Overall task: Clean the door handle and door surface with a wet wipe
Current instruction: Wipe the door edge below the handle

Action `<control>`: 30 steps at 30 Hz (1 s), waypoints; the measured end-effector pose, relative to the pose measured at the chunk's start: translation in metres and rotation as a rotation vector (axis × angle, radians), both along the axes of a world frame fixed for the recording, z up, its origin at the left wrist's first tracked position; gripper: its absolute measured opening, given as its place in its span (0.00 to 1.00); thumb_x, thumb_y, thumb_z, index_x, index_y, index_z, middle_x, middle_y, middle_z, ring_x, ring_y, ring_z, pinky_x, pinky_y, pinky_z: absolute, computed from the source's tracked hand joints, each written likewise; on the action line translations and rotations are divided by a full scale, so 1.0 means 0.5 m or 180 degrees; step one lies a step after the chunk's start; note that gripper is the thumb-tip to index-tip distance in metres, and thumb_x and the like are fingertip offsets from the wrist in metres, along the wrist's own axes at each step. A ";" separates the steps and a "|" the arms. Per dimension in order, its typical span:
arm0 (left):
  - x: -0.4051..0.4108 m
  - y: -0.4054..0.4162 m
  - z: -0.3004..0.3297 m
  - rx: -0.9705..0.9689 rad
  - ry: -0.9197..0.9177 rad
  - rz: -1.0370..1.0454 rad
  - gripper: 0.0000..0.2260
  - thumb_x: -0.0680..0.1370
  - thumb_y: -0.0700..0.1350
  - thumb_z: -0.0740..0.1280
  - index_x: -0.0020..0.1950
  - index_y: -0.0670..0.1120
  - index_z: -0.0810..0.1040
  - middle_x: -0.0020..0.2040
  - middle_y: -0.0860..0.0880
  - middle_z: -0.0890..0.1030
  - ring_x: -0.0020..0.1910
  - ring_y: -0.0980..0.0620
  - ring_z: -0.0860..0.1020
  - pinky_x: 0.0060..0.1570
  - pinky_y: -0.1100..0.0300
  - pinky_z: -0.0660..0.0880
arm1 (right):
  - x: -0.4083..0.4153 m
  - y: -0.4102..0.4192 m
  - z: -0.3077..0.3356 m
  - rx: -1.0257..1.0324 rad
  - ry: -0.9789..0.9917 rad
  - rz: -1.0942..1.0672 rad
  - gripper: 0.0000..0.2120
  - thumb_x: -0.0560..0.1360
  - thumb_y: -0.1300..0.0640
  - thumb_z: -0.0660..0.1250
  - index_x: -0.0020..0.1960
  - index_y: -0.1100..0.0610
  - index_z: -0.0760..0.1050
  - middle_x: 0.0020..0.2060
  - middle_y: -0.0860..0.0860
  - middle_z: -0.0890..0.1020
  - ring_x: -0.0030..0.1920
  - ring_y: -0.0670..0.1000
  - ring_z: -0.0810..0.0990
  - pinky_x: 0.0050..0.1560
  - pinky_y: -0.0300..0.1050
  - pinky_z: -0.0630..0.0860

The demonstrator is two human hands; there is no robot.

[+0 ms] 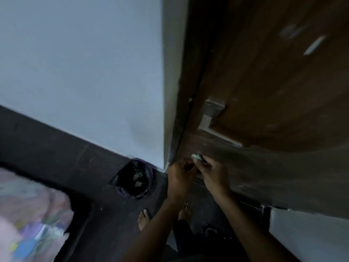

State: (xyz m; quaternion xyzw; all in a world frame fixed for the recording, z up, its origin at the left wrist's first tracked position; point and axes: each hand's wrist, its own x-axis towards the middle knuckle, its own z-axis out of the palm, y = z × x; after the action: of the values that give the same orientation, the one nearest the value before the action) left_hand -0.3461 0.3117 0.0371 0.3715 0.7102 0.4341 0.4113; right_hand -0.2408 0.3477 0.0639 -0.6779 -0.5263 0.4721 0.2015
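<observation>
**Wipe bunched low by the door edge**

While both hands meet below the handle (213,118), the wipe (196,157) shows as a small pale-green wad pinched at the fingertips of the right hand (211,173), whose fingers are curled closed around it. The left hand (179,176) sits just beside it, touching or nearly so, fingers bent toward the wad; whether it also grips the wipe cannot be told through the blur. My guess is the two hands are together to refold or bunch the wipe for a fresh face before it goes back on the wood.

The door (273,82) rises above the hands, brown, with pale streaks well above the handle (smears or glare, hard to say). The metal handle stands on its plate near the door's edge, untouched at present, so it may be already done or next in line.

Below and left of the handle, at the wall corner, a bin (135,178) lined with a dark bag holds pale scraps, probably placed there for spent wipes.

No brand, label or writing is readable anywhere.
</observation>
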 end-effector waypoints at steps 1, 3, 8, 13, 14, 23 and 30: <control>-0.019 -0.027 -0.004 -0.0056 0.0030 0.0096 0.07 0.76 0.46 0.73 0.40 0.58 0.84 0.37 0.60 0.85 0.37 0.63 0.84 0.35 0.66 0.79 | -0.026 -0.008 -0.009 -0.0017 0.0011 0.0169 0.16 0.78 0.44 0.69 0.57 0.53 0.84 0.47 0.47 0.87 0.49 0.47 0.85 0.51 0.47 0.83; -0.061 -0.079 -0.015 -0.0125 0.0087 0.0297 0.03 0.77 0.49 0.73 0.43 0.54 0.85 0.39 0.59 0.86 0.38 0.63 0.84 0.37 0.64 0.80 | -0.077 -0.028 -0.031 -0.0011 0.0180 0.0359 0.11 0.76 0.49 0.73 0.49 0.57 0.86 0.39 0.48 0.88 0.44 0.49 0.86 0.46 0.50 0.83; -0.200 -0.207 -0.033 -0.0490 0.0337 0.0855 0.11 0.76 0.44 0.73 0.46 0.63 0.82 0.42 0.62 0.85 0.43 0.66 0.82 0.41 0.74 0.75 | -0.243 -0.079 -0.095 -0.0221 0.0236 0.0991 0.08 0.73 0.59 0.76 0.49 0.62 0.85 0.38 0.54 0.86 0.40 0.51 0.83 0.40 0.43 0.77; -0.317 -0.311 -0.055 -0.0932 0.0271 0.1103 0.12 0.76 0.38 0.72 0.58 0.47 0.84 0.47 0.55 0.85 0.46 0.63 0.82 0.43 0.75 0.74 | -0.378 -0.093 -0.149 -0.0347 -0.0165 0.1216 0.10 0.74 0.58 0.74 0.52 0.63 0.83 0.44 0.59 0.86 0.44 0.57 0.83 0.41 0.41 0.71; -0.335 -0.328 -0.060 -0.0977 0.0249 0.1107 0.12 0.76 0.37 0.72 0.58 0.46 0.84 0.49 0.54 0.85 0.47 0.61 0.82 0.44 0.75 0.75 | -0.396 -0.093 -0.162 -0.0362 -0.0316 0.1267 0.08 0.74 0.58 0.73 0.49 0.62 0.83 0.43 0.58 0.85 0.43 0.55 0.81 0.38 0.40 0.69; -0.437 -0.392 -0.114 -0.1287 0.0117 0.0813 0.09 0.80 0.40 0.68 0.58 0.49 0.84 0.49 0.59 0.84 0.49 0.68 0.80 0.45 0.78 0.73 | -0.438 -0.165 -0.260 -0.0761 -0.0943 0.1097 0.19 0.77 0.69 0.62 0.32 0.50 0.73 0.31 0.49 0.75 0.35 0.51 0.74 0.33 0.40 0.69; -0.498 -0.340 -0.155 -0.1118 0.1146 -0.0372 0.14 0.82 0.47 0.64 0.66 0.47 0.79 0.60 0.49 0.82 0.58 0.54 0.80 0.58 0.60 0.76 | -0.453 -0.190 -0.257 -0.0106 -0.1483 0.2106 0.24 0.81 0.54 0.65 0.75 0.60 0.68 0.72 0.59 0.72 0.72 0.58 0.69 0.70 0.51 0.69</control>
State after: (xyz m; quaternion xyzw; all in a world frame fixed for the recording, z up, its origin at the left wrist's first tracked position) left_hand -0.5949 0.1418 -0.0405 0.4061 0.8138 0.2065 0.3609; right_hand -0.4671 0.2527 -0.0648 -0.5639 -0.7400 0.3536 -0.0970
